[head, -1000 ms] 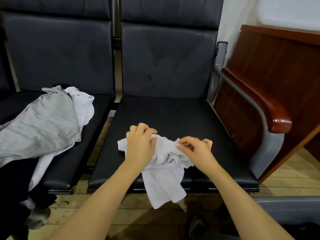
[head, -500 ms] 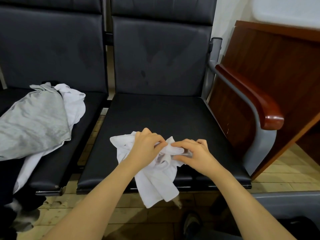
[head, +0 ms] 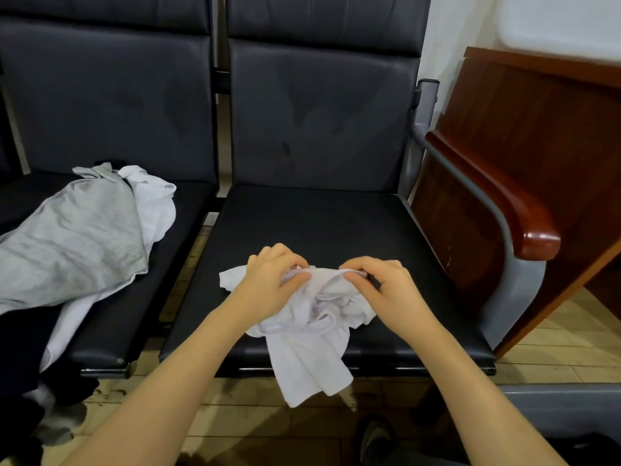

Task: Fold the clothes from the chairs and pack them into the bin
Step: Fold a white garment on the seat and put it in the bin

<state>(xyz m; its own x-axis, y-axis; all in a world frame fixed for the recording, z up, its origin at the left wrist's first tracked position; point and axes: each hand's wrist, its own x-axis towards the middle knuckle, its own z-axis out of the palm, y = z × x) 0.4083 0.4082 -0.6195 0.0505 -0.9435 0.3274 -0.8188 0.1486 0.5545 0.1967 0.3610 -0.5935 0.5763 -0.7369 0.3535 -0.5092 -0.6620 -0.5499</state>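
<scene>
A crumpled white garment (head: 312, 344) lies on the front of the right black chair seat (head: 319, 223), with one end hanging over the seat's front edge. My left hand (head: 268, 284) pinches the garment's upper edge on the left. My right hand (head: 379, 287) pinches the same edge a little to the right. On the left chair seat (head: 181, 210) a grey garment (head: 74, 237) lies over a white one (head: 154, 203). A grey bin rim (head: 557, 401) shows at the lower right.
A dark garment (head: 20, 358) hangs off the left seat's front at the far left. A wooden armrest (head: 504, 203) on a grey frame borders the right chair, with a wooden panel (head: 537, 129) behind it. A shoe (head: 376, 442) stands on the wooden floor.
Both hands have shifted along the white garment's top edge and drawn it taut between them. The camera has moved closer and slightly left.
</scene>
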